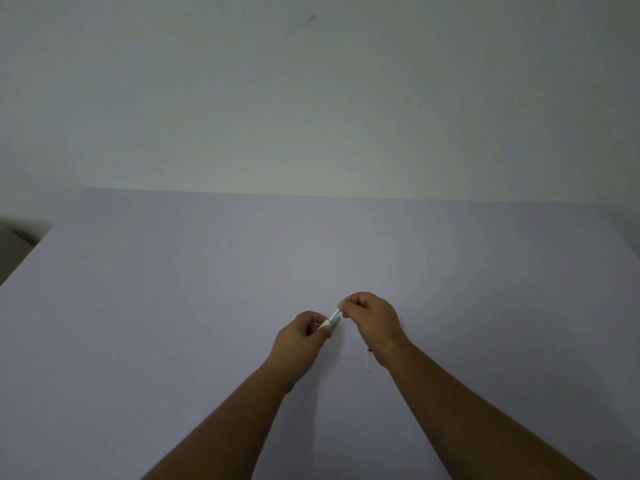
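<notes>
Both my hands meet over the middle of a pale lilac table [173, 306]. My left hand [304, 332] and my right hand [372, 315] each pinch one end of a small thin white pen-like object [333, 317] that slants between them. Its far end shows a small metal tip at my right fingers. A second small white piece [369, 360] with a dark end lies on the table just under my right wrist, partly hidden by it.
A plain off-white wall [311, 98] rises behind the table's far edge. The table's left edge runs diagonally at the left, with a dark floor patch [14, 244] beyond it.
</notes>
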`<action>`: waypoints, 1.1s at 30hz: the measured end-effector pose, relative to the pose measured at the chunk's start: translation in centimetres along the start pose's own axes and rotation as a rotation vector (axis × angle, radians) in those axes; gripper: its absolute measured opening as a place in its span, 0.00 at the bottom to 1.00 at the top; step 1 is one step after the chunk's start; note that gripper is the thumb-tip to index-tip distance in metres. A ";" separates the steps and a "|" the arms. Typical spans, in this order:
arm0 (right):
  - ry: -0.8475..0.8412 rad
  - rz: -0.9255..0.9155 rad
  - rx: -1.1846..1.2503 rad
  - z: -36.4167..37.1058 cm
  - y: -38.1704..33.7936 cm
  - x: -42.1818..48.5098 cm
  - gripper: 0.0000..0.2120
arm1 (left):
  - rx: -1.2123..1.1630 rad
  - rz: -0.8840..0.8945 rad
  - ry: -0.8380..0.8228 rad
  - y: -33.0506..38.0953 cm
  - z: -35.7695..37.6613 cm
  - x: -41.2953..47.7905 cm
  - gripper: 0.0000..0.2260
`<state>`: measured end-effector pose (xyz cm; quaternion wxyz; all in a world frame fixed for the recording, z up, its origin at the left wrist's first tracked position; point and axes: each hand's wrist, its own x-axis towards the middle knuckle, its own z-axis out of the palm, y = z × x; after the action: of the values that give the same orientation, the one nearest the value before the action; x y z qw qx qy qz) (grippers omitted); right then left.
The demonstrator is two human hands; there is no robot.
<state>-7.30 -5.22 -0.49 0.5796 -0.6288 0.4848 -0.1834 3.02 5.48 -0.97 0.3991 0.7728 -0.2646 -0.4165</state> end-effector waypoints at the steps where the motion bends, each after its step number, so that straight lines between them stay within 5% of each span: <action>1: -0.035 0.003 -0.019 0.2 0.1 0.1 0.04 | -0.003 0.000 0.000 0.0 -0.1 0.0 0.04; 7: -0.064 0.034 0.001 1.3 0.8 1.4 0.05 | 0.024 -0.042 0.080 -0.8 -1.0 0.8 0.05; 12: -0.208 -0.238 -0.821 1.8 3.2 3.3 0.15 | 0.036 -0.107 0.113 -2.0 -2.7 1.5 0.04; 16: -0.255 -0.367 -1.069 1.9 4.3 3.8 0.14 | 0.039 -0.107 0.106 -2.6 -3.6 1.8 0.04; 18: -0.228 -0.400 -1.061 2.1 4.1 3.7 0.12 | 0.063 -0.093 0.098 -2.7 -3.8 1.9 0.04; 23: -0.098 -0.351 -0.588 2.0 1.7 3.3 0.07 | 0.188 -0.036 0.075 -2.4 -4.0 1.8 0.03; 33: -0.083 -0.518 -0.714 -1.0 -0.4 1.5 0.09 | 0.339 0.090 0.088 -0.3 -3.6 -0.1 0.02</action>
<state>-7.24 -7.05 -0.38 0.2799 -0.8972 0.3206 -0.1181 6.05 7.13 0.01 0.2925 0.8340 -0.3475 -0.3133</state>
